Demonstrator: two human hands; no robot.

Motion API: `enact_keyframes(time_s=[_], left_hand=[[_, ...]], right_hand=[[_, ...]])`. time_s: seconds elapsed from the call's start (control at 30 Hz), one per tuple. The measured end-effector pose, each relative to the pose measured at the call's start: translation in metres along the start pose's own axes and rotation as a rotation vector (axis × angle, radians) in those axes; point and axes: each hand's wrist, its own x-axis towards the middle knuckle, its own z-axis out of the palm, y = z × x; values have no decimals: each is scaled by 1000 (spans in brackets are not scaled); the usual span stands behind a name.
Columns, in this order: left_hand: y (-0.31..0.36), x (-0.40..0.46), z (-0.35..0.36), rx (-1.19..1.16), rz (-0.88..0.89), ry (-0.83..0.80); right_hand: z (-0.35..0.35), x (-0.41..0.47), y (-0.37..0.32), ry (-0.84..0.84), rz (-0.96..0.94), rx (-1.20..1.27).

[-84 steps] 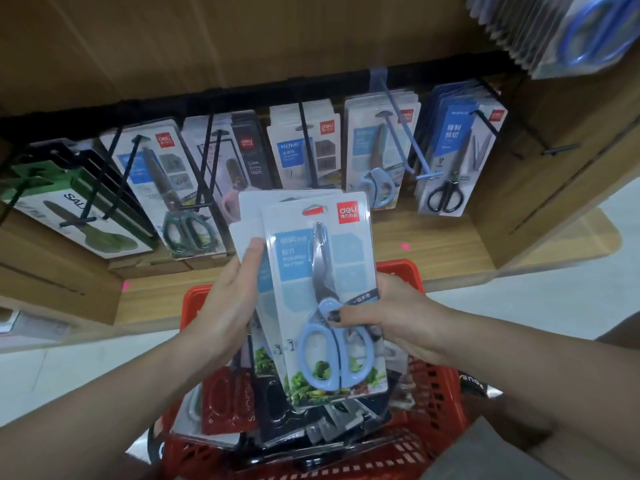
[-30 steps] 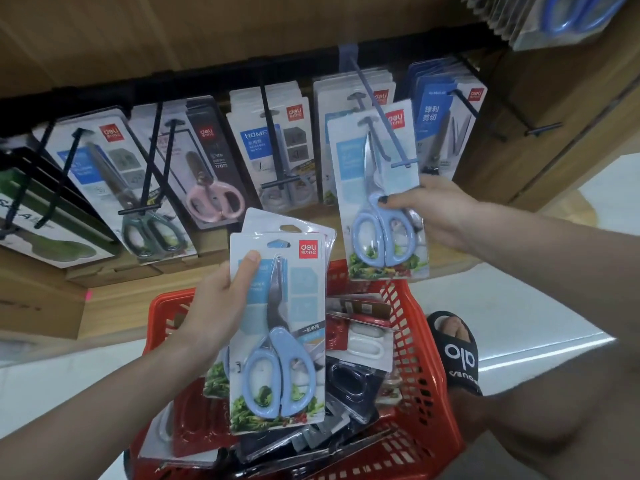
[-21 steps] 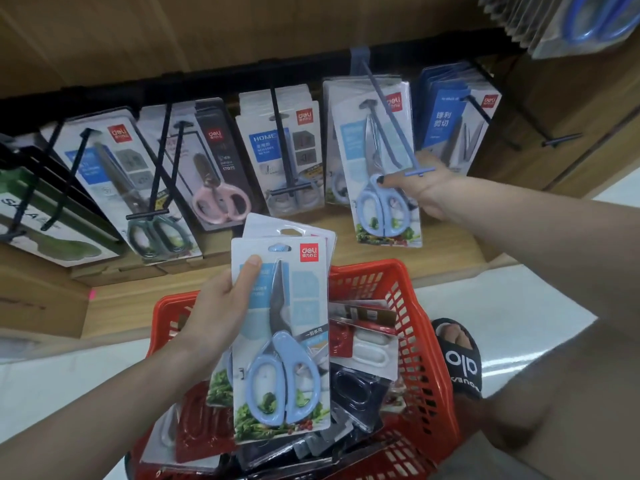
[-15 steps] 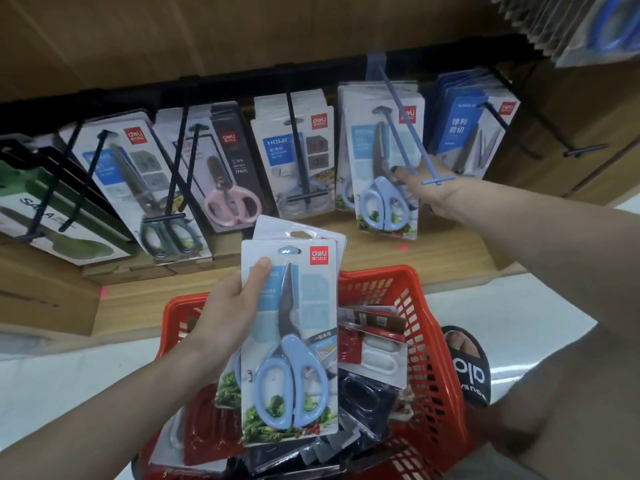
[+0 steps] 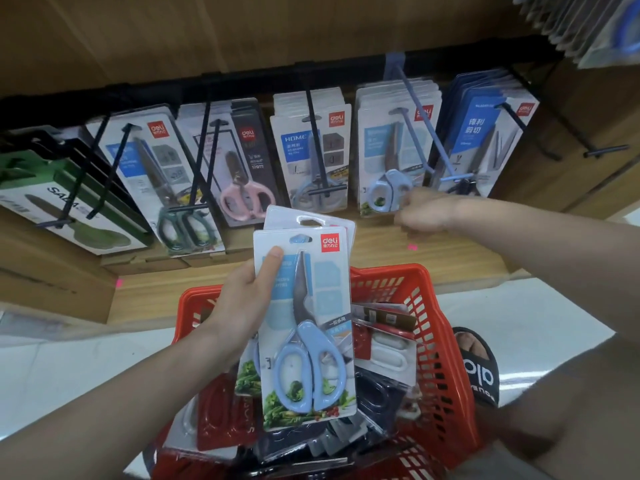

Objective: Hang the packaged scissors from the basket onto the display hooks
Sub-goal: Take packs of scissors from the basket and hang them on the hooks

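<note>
Left hand (image 5: pixel 242 299) gripping two stacked packs of blue-handled scissors (image 5: pixel 306 327) above the red basket (image 5: pixel 433 327), thumb across the front card. Right hand (image 5: pixel 424 211) out at the blue display hook (image 5: pixel 420 123), fingers curled beside the hung blue scissors pack (image 5: pixel 388 150); actual contact impossible to tell. More packs down in the basket.

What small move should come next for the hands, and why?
Probably the right hand should come back to take the front light-blue scissors pack from the left hand. One such pack already hangs on the blue hook, and the left hand holds more.
</note>
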Motion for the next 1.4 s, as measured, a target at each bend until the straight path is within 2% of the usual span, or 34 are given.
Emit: enact_keyframes(time_s=[0.2,0.27,0.3,0.37,0.5,0.63,0.77,0.9,1.13,1.4], left_hand=[[-2,4,5,-41,-40,-6],[0,4,7,-58,-73,15],[1,4,8,-72,-96,28],[3,4,11,-97,-140,19],[2,1,20,-85,-184,-28],[-2,0,23,-33,-188,-42],[-3,3,24,-12,-190,23],[-8,10,19,3,-174,96],[-11,9,19,10,-191,87],[-17,6,24,35,-165,77]], right_hand=[[55,-57,-7,-565,-127,529],[66,-72,-6,-697,-157,662],[70,-77,-5,-711,-171,699],[79,-89,-2,-636,-173,728],[101,-101,10,-365,-139,753],[99,-108,27,-302,-209,775],[87,-109,48,-206,-215,771],[70,-109,70,-158,-164,858],[44,-105,88,11,-151,1061],[30,-95,81,48,-121,1049]])
